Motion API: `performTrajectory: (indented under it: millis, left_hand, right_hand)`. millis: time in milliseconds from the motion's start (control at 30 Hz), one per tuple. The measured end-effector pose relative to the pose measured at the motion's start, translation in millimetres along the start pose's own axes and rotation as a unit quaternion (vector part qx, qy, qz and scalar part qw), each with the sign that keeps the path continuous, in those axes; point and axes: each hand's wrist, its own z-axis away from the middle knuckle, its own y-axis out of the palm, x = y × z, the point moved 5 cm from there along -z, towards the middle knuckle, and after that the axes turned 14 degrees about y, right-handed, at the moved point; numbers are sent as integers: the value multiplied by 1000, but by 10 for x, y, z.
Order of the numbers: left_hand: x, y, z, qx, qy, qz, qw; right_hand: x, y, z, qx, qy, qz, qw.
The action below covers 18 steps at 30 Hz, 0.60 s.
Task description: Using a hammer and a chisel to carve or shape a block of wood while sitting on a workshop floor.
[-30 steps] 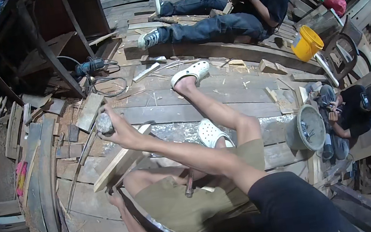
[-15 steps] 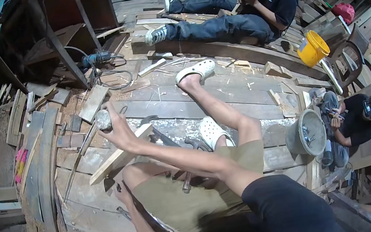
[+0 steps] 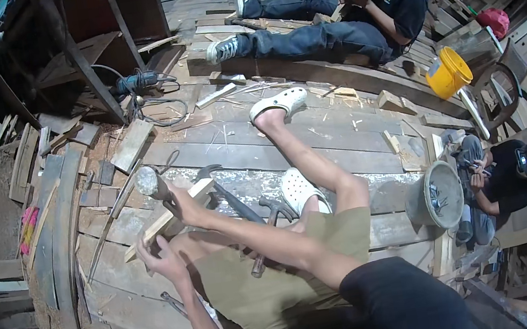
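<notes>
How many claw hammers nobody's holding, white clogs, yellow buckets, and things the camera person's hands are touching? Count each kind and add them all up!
Loose claw hammers: 2
White clogs: 2
Yellow bucket: 1
Things touched: 2, the wooden piece at the left hand and the round-ended tool in the right hand
Total: 7

The straight, pale wooden piece [image 3: 162,224] slanted from lower left to upper right, its lower end in the left hand [image 3: 164,258] and its squared upper end bare. The tool [image 3: 147,180], its rounded grey end mottled, jutted up and leftward from the right hand [image 3: 187,207].
</notes>
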Motion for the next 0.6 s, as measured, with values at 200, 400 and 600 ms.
performTrajectory:
  millis: [200, 400, 600]
  left_hand:
    - [-931, 533, -807, 54, 124, 171, 976]
    - [-850, 837, -1087, 48, 129, 149, 979]
    - [-581, 880, -1048, 27, 147, 239, 959]
  right_hand:
    - [120, -84, 39, -62, -82, -35, 994]
    - [-219, -69, 49, -69, -7, 198, 978]
    - [-195, -268, 732, -141, -9, 285, 948]
